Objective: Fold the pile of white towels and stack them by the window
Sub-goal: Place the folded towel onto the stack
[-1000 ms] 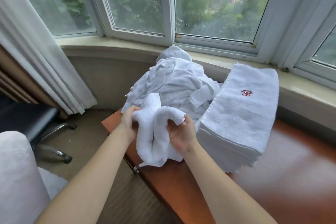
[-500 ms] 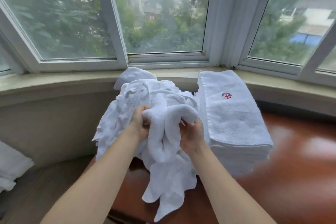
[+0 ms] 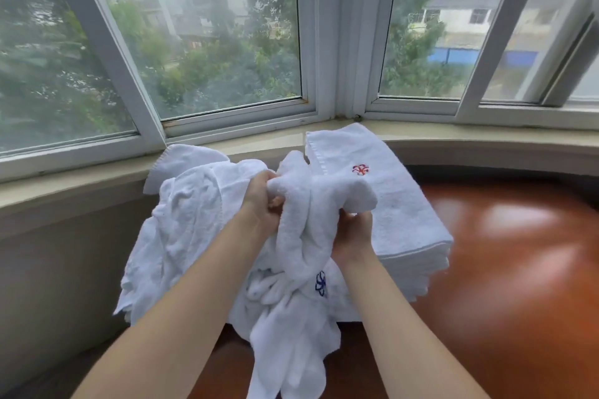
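Glossy red-brown table (image 3: 505, 253) under bay window (image 3: 327, 42), towel-heaped.

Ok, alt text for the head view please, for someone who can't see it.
Both hands, left hand and right hand, grip a crumpled white towel above a wooden table. An unfolded towel pile lies on the left, a folded stack on the right, below the window sill.
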{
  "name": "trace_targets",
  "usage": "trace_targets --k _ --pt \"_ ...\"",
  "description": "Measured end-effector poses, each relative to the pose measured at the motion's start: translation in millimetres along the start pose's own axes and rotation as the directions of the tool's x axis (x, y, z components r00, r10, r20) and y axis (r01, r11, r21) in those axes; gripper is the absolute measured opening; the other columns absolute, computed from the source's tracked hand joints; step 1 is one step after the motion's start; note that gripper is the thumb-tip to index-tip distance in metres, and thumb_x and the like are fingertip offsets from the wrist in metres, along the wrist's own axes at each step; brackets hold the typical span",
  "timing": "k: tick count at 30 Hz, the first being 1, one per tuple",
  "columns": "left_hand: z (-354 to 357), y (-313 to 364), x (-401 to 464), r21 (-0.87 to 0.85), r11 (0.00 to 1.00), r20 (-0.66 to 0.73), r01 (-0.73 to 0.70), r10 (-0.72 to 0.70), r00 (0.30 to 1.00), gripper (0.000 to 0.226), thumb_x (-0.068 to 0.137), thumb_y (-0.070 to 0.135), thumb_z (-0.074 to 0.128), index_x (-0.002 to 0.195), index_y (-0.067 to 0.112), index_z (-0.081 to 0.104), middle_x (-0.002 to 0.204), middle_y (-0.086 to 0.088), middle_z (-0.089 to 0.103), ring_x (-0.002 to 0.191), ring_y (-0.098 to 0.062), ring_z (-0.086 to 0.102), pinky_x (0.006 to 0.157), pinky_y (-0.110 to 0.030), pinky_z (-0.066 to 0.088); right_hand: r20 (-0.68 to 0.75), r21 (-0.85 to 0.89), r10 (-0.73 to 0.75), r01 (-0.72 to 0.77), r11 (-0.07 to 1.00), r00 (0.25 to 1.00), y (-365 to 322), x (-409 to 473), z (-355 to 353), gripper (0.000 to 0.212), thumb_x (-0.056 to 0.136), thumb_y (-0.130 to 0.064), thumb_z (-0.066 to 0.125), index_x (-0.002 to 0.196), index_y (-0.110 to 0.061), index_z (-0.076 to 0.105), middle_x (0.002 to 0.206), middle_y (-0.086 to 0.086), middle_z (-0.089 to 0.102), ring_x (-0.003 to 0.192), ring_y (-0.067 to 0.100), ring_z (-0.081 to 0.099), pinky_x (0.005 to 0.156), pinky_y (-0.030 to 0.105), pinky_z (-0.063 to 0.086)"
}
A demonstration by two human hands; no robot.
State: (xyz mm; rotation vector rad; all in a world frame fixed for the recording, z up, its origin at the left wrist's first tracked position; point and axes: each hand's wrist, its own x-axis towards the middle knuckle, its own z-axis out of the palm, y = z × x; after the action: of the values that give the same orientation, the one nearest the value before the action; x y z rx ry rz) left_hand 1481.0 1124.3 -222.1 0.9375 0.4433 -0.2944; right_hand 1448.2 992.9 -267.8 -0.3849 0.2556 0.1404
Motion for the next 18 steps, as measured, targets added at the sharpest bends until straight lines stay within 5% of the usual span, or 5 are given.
trace_targets --k 12,16,18 --pt "-6.0 47.0 58.9 0.173 0.965 0.234 0.199 -0.236 0.943 0.037 0.08 0.019 0.045 0.048 0.023 0.026 0.051 0.005 0.024 0.048 -0.012 0.027 0.052 -0.024 0.024 -0.206 0.057 -0.337 0.355 0.933 0.919 45.1 4.6 36.7 0.029 0.093 -0.036 0.05 0.108 -0.014 0.061 0.096 0.006 0.062 0.105 0.026 0.056 0.085 0.032 0.048" --pt "7.6 66.6 60.0 0.238 0.954 0.316 0.185 -0.256 0.913 0.025 0.069 0.02 0.05 0.053 0.023 0.031 0.06 0.004 0.028 0.053 -0.013 0.031 0.056 -0.025 0.023 -0.219 -0.016 -0.471 0.48 0.877 0.854 40.9 -0.6 66.1 0.02 0.094 -0.024 0.043 0.086 -0.013 0.058 0.074 0.003 0.056 0.075 0.019 0.056 0.066 0.028 0.044" --pt "22.8 79.3 64.2 0.282 0.95 0.417 0.133 -0.246 0.875 0.042 0.083 0.015 0.042 0.043 0.022 0.032 0.048 0.004 0.028 0.04 -0.012 0.03 0.045 -0.017 0.023 -0.225 -0.174 -0.627 0.602 0.779 0.746 27.7 0.3 78.2 0.022 0.094 -0.008 0.04 0.076 -0.018 0.048 0.068 -0.001 0.047 0.061 0.012 0.05 0.061 0.025 0.04"
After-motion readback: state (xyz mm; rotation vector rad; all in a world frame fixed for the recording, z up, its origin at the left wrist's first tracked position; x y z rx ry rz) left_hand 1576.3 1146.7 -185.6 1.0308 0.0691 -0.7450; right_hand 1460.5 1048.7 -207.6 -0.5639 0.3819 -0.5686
